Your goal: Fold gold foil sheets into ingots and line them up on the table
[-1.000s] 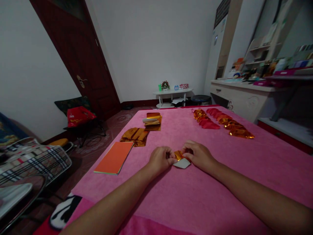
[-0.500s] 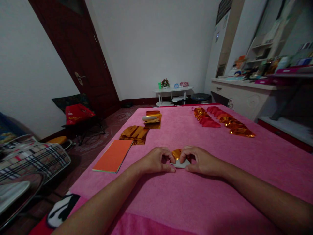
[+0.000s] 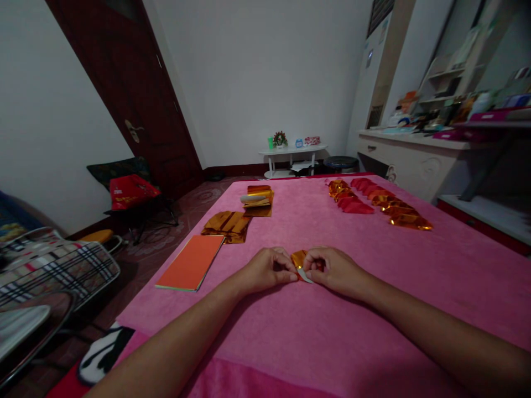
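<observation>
Between my two hands, low over the pink cloth (image 3: pixel 265 326), is a small piece of gold foil paper (image 3: pixel 298 258) with a pale grey underside showing at its near edge. My left hand (image 3: pixel 271 270) pinches its left side between thumb and fingers. On the right side, my right hand (image 3: pixel 327 267) is closed on the paper with thumb and bent fingers. The fingers hide much of the piece. Left of my hands lie an orange sheet stack (image 3: pixel 191 262), a fanned pile of gold foil sheets (image 3: pixel 227 225) and another gold stack (image 3: pixel 259 210) with a grey oblong object (image 3: pixel 253 198) on it.
Rows of folded red and gold foil pieces (image 3: pixel 352 205) (image 3: pixel 409 218) lie at the far right of the cloth. Beyond stand a white side table (image 3: pixel 292 150) and a dark round stool (image 3: pixel 341 162). A dresser (image 3: pixel 409 146) is at right; a chair with a red bag (image 3: pixel 133 192) is at left.
My fingers have drawn closer together on the foil paper. Less of its grey underside shows, now a narrow slanted strip. The stacks and rows have stayed in place.
</observation>
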`<state>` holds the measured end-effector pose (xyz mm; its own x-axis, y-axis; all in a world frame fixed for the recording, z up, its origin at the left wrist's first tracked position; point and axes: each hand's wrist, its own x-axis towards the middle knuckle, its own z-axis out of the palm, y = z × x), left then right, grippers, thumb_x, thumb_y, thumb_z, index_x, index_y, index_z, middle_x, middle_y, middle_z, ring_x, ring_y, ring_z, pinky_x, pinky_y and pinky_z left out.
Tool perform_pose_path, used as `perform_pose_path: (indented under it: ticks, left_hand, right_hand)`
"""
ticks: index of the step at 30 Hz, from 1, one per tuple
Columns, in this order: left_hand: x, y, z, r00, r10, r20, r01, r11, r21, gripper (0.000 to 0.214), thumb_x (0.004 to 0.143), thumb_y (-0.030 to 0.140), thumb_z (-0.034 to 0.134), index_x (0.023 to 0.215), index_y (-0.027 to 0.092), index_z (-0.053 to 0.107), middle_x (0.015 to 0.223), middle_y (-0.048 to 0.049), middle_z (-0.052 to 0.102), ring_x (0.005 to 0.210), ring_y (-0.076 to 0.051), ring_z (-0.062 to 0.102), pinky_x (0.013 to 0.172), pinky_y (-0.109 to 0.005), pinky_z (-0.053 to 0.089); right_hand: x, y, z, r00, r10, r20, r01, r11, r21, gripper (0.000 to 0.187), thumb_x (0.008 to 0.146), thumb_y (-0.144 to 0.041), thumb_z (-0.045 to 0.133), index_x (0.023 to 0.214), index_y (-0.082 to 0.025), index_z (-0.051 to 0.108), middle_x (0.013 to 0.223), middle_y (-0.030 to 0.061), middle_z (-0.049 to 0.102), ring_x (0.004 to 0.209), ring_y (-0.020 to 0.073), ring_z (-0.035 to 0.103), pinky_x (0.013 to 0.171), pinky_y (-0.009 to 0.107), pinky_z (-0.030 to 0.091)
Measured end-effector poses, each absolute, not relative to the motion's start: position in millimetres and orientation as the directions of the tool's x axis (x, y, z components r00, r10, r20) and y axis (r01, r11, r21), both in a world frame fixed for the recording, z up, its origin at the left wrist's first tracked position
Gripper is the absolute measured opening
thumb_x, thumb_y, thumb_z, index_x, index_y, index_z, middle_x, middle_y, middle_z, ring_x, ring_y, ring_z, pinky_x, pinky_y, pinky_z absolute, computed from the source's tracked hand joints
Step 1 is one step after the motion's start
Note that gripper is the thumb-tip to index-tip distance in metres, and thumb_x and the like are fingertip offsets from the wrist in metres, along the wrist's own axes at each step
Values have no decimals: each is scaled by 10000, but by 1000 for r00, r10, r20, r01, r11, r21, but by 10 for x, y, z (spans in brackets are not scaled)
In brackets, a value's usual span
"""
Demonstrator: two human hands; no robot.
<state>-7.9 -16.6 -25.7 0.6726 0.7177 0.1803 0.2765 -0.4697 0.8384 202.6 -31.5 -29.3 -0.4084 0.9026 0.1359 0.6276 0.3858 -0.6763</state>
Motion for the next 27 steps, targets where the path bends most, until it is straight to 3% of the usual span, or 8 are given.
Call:
perform_pose_path:
  ticks: [7,27]
  left_hand:
    - [-75,-173,-257,659,732,173,307,-472,826,155,761,287,664,765,141,715,796,-47,607,743,-116,550,681,-212,427]
    - [48,-207,-288,473,860,192,530,-452,717,106,669,200,642,600,120,638,683,-18,586,640,-108,545,581,-191,415]
  right_hand:
    - [1944,-409,-205,-352,916,192,697,393,-599,17,653,-186,611,664,-199,608,670,-10,624,609,121,507,542,228,330]
    - [1979,-385,-278,-366,905,216,673,418,-610,91,620,-108,573,652,-193,574,671,-21,612,619,116,503,558,219,321]
